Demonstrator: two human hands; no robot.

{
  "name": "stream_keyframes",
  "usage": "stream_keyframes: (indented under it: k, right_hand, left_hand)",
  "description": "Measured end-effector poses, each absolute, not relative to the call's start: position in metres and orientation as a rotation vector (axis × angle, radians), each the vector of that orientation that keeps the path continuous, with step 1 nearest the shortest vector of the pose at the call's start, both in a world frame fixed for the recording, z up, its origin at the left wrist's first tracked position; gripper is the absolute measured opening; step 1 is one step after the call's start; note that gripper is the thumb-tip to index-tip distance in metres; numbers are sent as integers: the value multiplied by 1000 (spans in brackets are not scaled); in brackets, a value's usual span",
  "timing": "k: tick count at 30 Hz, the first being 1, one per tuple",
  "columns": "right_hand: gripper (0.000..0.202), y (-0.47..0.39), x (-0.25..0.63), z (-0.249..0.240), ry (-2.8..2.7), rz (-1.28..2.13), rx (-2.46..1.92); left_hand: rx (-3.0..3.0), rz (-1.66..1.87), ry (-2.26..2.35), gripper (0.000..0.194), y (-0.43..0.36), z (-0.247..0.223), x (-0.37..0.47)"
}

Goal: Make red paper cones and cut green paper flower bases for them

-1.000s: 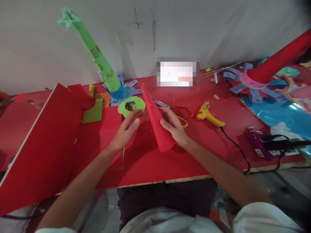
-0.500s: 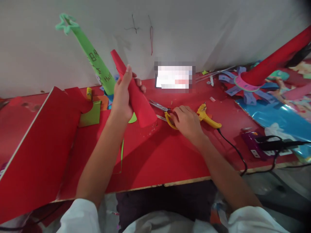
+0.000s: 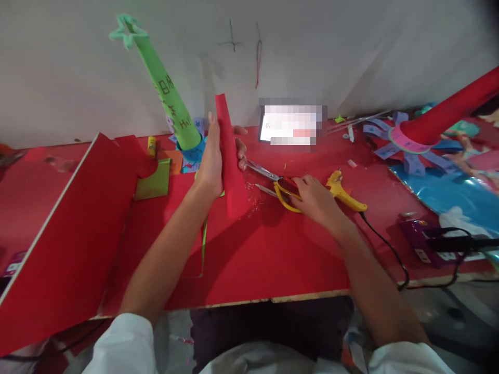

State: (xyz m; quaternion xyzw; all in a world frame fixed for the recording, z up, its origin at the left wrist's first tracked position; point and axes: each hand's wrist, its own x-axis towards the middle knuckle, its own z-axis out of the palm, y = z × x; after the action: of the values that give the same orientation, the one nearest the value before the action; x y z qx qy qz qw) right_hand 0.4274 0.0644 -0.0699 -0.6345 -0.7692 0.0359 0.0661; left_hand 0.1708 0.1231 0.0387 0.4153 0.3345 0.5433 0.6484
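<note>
My left hand (image 3: pixel 212 161) is wrapped round a red paper cone (image 3: pixel 233 171), its narrow end up and its wide end low over the table. The cone stands nearly upright, and fingertips show past its right side. My right hand (image 3: pixel 317 200) is closed at the handles of a pair of scissors (image 3: pixel 287 201) with yellow on the grips. The scissors lie low at the table, metal blades pointing left toward the cone; part of the handles is hidden by my fingers. Just right of that hand is a yellow glue gun (image 3: pixel 346 193).
A green paper cone (image 3: pixel 171 96) with a star top stands in a blue base behind my left hand. A red board (image 3: pixel 74 244) leans at the left. A lit phone (image 3: pixel 290 124) rests by the wall. At the right are a power strip (image 3: pixel 419 241), cables and another red cone (image 3: pixel 448 111).
The red cone has turned more upright in my left hand and moved right. My right hand stays at the scissors, shifted slightly right. The whole view has also shifted a little.
</note>
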Motion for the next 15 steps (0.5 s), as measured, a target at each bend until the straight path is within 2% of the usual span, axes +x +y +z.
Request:
stream_keyframes:
  k: [5, 10, 15]
  right_hand:
    - [54, 65, 428, -75, -2293, 65, -1802]
    - [47, 63, 417, -73, -2182, -68, -1813]
    - [36, 61, 410, -68, -1950, 2, -1798]
  left_hand:
    - [927, 1245, 800, 68, 128, 34, 170]
    - [978, 1330, 776, 65, 129, 38, 167]
    - [983, 1497, 762, 65, 128, 52, 157]
